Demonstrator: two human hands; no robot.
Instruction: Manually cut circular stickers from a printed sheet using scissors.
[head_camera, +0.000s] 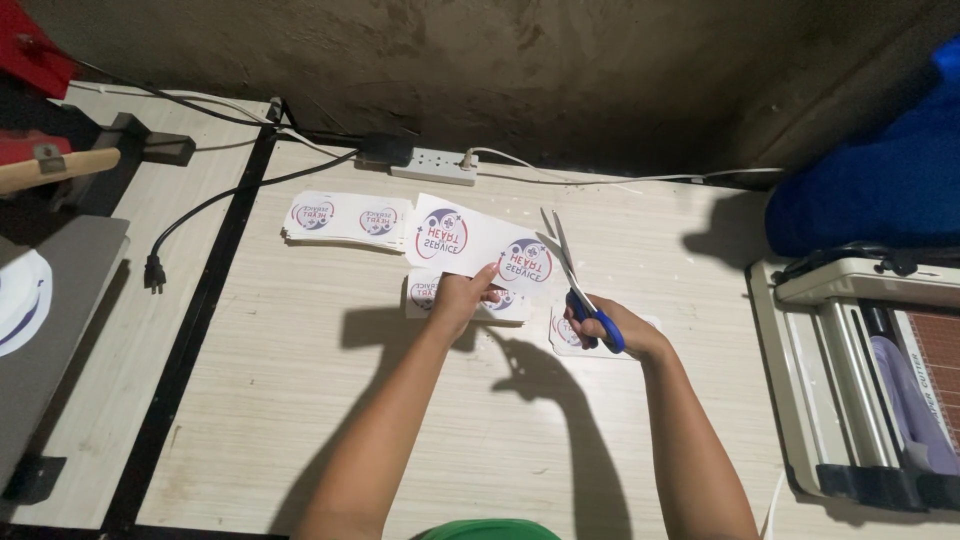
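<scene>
Over the pale wood-grain table (330, 420), both bare forearms are reaching forward from the bottom edge of the head view and angling in toward each other. Left hand (462, 300) is curling shut around the lower edge of a white printed sheet (480, 243), thumb on top, holding it up off the surface and tilted a bit. That sheet is showing two round red-and-purple logos side by side. Right hand (612, 328) is closing around the blue handles of a pair of scissors (572, 272), fingers through the loops, with the blades pointing up and away and standing slightly apart, right next to the sheet's right edge. Can't tell if the blades are actually touching the paper.

Not really any containers going on here, just piles: a stack of the same printed sheets (345, 218) is lying flat further back on the left, some cut pieces (425, 293) are sitting under the left hand, and another cutout (562, 335) is lying below the right one. A white power strip (433, 165) is sitting along the wall, and a paper trimmer (860, 380) is sitting well off to the right.
</scene>
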